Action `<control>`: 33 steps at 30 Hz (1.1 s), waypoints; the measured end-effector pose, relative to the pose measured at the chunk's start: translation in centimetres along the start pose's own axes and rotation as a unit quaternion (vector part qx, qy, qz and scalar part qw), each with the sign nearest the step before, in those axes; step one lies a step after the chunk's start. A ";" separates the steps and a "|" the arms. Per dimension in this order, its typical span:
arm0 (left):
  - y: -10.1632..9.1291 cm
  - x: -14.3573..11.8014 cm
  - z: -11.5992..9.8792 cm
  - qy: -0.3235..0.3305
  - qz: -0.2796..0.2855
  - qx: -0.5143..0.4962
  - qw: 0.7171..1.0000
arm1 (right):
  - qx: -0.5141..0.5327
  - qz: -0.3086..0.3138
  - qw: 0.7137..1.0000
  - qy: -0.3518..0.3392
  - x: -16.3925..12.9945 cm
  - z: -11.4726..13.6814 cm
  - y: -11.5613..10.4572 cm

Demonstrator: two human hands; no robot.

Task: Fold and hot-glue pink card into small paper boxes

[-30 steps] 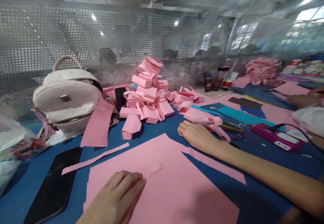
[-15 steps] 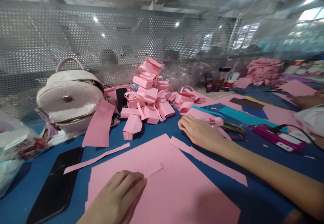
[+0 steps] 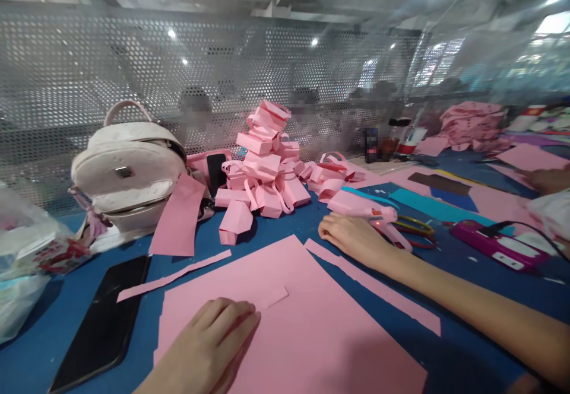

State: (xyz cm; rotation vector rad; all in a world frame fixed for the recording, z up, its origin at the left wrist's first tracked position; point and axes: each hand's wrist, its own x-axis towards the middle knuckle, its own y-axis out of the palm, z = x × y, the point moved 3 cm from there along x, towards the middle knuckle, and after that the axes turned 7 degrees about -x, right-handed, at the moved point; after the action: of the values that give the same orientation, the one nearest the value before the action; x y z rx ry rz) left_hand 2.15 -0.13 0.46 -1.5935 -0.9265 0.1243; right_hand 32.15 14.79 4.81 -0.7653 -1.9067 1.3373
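Note:
My left hand [image 3: 211, 340] rests on a large sheet of pink paper [image 3: 320, 323], fingers bent and pressed together. From under its fingertips sticks out the corner of a smaller pink paper piece [image 3: 276, 297]; the rest of that piece is hidden. My right hand [image 3: 342, 232] lies on the blue table beyond the sheet, closed, its fingers curled under. Whether anything is in it cannot be seen. Just behind it lies a pink glue gun [image 3: 363, 206] with a small red light. Narrow pink strips [image 3: 378, 290] lie on both sides of the sheet.
A pile of folded pink paper boxes [image 3: 265, 168] stands at the back, beside a white backpack [image 3: 127, 174]. At left lie a black phone [image 3: 104, 323] and a plastic bag [image 3: 22, 263]. A purple power strip [image 3: 501, 245] is at right, near another person's hand [image 3: 550, 179].
My right hand has drawn slightly towards me, so more of the glue gun shows behind it. My left hand stays on the paper. The view has shifted slightly.

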 end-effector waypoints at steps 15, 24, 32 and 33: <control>-0.3 -0.3 0.3 -0.021 -0.023 -0.028 0.999 | -0.073 -0.002 0.997 -0.029 0.1 0.8 0.9; -0.6 0.2 0.1 -0.023 -0.023 -0.033 0.999 | 0.009 -0.035 0.999 -0.024 2.1 1.7 -0.9; -0.6 0.1 0.2 -0.015 -0.016 -0.035 0.999 | 0.074 -0.011 0.997 -0.019 4.4 2.3 1.0; -0.7 0.2 0.2 -0.014 -0.020 -0.035 0.999 | 0.076 -0.006 0.997 -0.019 4.5 2.2 1.1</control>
State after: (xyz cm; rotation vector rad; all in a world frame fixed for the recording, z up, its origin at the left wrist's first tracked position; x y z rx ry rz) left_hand 1.85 0.11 1.07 -1.6410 -0.9934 0.0879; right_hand 27.78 17.43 4.09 -0.6549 -1.8107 1.4805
